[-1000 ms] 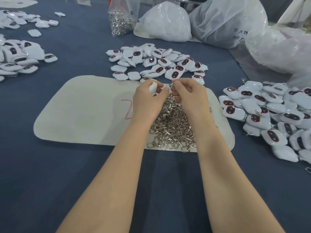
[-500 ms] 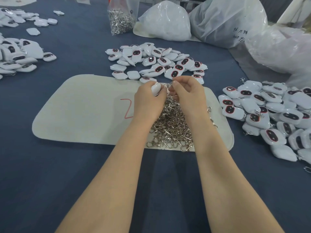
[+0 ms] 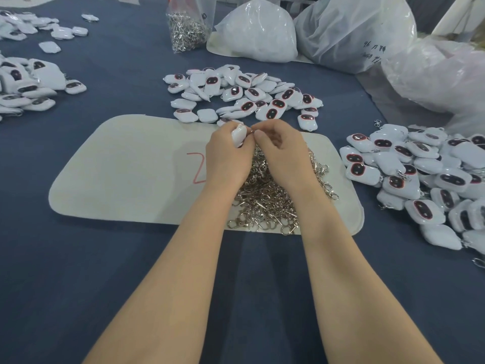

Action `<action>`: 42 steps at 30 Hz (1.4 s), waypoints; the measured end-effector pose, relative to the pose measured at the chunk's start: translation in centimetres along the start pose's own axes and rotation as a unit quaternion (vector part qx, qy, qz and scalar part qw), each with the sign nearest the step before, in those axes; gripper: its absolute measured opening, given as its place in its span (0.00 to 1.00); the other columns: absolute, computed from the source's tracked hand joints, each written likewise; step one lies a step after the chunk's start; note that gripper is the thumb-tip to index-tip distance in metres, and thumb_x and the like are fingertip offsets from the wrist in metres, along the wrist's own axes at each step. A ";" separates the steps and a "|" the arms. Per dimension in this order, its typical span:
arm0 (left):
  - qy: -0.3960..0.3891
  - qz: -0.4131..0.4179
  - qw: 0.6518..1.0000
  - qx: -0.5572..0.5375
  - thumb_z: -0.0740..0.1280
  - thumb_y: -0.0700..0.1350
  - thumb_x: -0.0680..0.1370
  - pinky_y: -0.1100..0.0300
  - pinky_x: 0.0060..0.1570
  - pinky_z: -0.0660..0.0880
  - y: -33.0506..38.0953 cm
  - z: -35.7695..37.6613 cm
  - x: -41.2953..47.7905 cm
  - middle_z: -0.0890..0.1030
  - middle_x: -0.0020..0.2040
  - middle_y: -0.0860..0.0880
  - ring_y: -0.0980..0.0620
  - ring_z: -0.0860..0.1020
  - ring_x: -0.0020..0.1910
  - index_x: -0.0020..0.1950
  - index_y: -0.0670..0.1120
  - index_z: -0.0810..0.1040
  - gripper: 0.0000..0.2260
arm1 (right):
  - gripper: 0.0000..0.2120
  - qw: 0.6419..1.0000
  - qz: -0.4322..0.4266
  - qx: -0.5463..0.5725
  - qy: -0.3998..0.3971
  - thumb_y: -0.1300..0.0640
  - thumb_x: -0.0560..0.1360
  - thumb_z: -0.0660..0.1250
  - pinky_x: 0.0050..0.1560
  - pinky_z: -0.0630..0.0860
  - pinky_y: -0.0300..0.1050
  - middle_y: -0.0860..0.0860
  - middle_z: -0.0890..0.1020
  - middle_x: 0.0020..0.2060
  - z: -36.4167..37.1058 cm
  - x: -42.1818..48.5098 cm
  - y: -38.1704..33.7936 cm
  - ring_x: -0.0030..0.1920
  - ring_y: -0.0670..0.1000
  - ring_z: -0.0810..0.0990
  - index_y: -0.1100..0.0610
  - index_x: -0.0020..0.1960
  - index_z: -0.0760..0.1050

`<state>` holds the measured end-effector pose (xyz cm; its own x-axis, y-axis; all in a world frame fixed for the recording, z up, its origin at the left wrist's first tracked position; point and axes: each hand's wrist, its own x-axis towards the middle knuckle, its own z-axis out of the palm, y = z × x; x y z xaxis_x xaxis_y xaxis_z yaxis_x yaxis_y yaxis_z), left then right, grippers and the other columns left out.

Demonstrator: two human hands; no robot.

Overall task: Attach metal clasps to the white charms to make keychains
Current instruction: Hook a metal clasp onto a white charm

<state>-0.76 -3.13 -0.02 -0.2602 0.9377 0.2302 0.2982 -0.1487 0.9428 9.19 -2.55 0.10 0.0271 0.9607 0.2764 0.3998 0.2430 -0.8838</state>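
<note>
A dark blue table (image 3: 78,285) fills the view, with big pale plastic bags (image 3: 354,35) slumped along its far right edge. A white mat (image 3: 126,174) with a red mark lies in the middle. Finished white charms lie heaped in the right pile (image 3: 420,179), loose ones in the centre pile (image 3: 244,95) just beyond the mat, and more in the left pile (image 3: 29,85). A heap of clasps (image 3: 265,200) sits on the mat's right half, and a clear bag of clasps (image 3: 187,30) stands at the back. None of these has shifted since a second ago.

Both hands stay raised over the heap, close together at the mat's far edge. The left hand (image 3: 227,158) grips one charm (image 3: 239,135) in curled fingers; the charm now shows more of its white side than it did a second ago, when the fingers hid most of it. The right hand (image 3: 284,151), fingers curled, pinches a small clasp (image 3: 251,131) between thumb and forefinger, right against the charm's top. The fingertips have drawn a little closer to the charm. Whether the clasp is hooked on is too small to tell.
</note>
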 end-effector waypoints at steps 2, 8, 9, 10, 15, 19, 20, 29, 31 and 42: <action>0.004 0.012 1.000 0.012 0.67 0.39 0.75 0.60 0.42 0.70 0.0 0.0 -0.1 0.77 0.40 0.52 0.52 0.75 0.42 0.45 0.46 0.77 0.03 | 0.05 1.000 -0.004 -0.020 0.009 0.61 0.78 0.63 0.53 0.75 0.39 0.45 0.81 0.44 -0.1 0.1 0.3 0.47 0.45 0.79 0.54 0.49 0.77; 0.014 0.045 0.998 0.046 0.65 0.38 0.76 0.67 0.39 0.68 0.0 0.0 -0.3 0.77 0.41 0.53 0.54 0.73 0.41 0.47 0.45 0.77 0.04 | 0.04 0.999 -0.002 -0.037 -0.003 0.58 0.79 0.61 0.49 0.71 0.31 0.43 0.80 0.45 0.3 0.1 0.4 0.49 0.42 0.78 0.52 0.50 0.75; 0.014 0.058 0.996 0.061 0.64 0.38 0.76 0.65 0.39 0.68 0.0 0.0 -0.4 0.77 0.41 0.53 0.53 0.73 0.41 0.48 0.44 0.78 0.05 | 0.05 1.000 0.000 -0.030 -0.004 0.58 0.79 0.61 0.49 0.72 0.31 0.44 0.81 0.46 0.3 0.1 0.4 0.50 0.42 0.78 0.53 0.51 0.75; 0.013 0.069 0.995 0.076 0.63 0.38 0.76 0.61 0.41 0.69 0.0 0.1 -0.5 0.77 0.42 0.52 0.51 0.74 0.42 0.49 0.44 0.78 0.05 | 0.05 1.000 0.002 -0.028 -0.004 0.58 0.79 0.62 0.47 0.71 0.29 0.45 0.81 0.46 0.3 0.1 0.3 0.49 0.42 0.78 0.53 0.51 0.75; 0.023 0.090 0.992 0.084 0.65 0.40 0.76 0.58 0.42 0.70 -0.1 0.3 -0.6 0.76 0.43 0.54 0.51 0.73 0.42 0.53 0.45 0.76 0.06 | 0.04 0.999 0.012 -0.044 0.025 0.59 0.78 0.64 0.39 0.70 0.27 0.46 0.81 0.41 0.0 0.1 0.5 0.43 0.43 0.79 0.52 0.46 0.76; 0.034 0.092 0.993 0.060 0.66 0.40 0.77 0.64 0.40 0.68 -0.1 0.4 -0.5 0.76 0.43 0.53 0.53 0.73 0.42 0.52 0.44 0.76 0.05 | 0.04 0.998 0.009 -0.054 0.029 0.58 0.77 0.64 0.40 0.72 0.31 0.45 0.80 0.39 -0.1 0.1 0.4 0.42 0.43 0.78 0.51 0.45 0.75; 0.038 0.089 0.994 0.053 0.66 0.41 0.77 0.68 0.39 0.67 -0.1 0.3 -0.4 0.77 0.43 0.53 0.54 0.73 0.42 0.51 0.43 0.77 0.05 | 0.03 0.998 0.010 -0.055 0.029 0.58 0.77 0.64 0.39 0.71 0.31 0.45 0.80 0.39 0.0 0.0 0.4 0.41 0.44 0.78 0.52 0.46 0.75; 0.000 0.071 0.992 0.108 0.66 0.44 0.77 0.60 0.36 0.65 -0.5 0.4 -0.3 0.77 0.39 0.52 0.51 0.73 0.40 0.48 0.44 0.79 0.05 | 0.06 0.997 -0.012 -0.063 0.042 0.64 0.78 0.61 0.42 0.68 0.25 0.45 0.78 0.41 0.0 0.0 0.3 0.39 0.37 0.74 0.53 0.47 0.73; -0.005 0.062 0.990 0.124 0.65 0.44 0.77 0.59 0.35 0.64 -0.5 0.4 -0.2 0.77 0.39 0.51 0.50 0.73 0.40 0.48 0.43 0.79 0.06 | 0.08 0.996 -0.021 -0.073 0.041 0.65 0.77 0.61 0.43 0.68 0.25 0.49 0.80 0.46 0.0 0.0 0.2 0.42 0.41 0.74 0.53 0.48 0.75; -0.006 0.051 0.995 0.080 0.65 0.43 0.76 0.63 0.33 0.62 -0.2 -0.1 -0.3 0.75 0.36 0.52 0.50 0.71 0.37 0.42 0.47 0.76 0.03 | 0.09 0.993 -0.059 -0.082 0.053 0.66 0.77 0.61 0.47 0.72 0.34 0.51 0.79 0.46 0.5 -0.4 -0.3 0.44 0.45 0.74 0.58 0.54 0.75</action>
<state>-0.84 -3.40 -0.21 -0.2099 0.9239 0.3198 0.4657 -0.1931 0.8636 8.65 -2.93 0.04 0.0647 0.9049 0.4207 0.5489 0.3198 -0.7723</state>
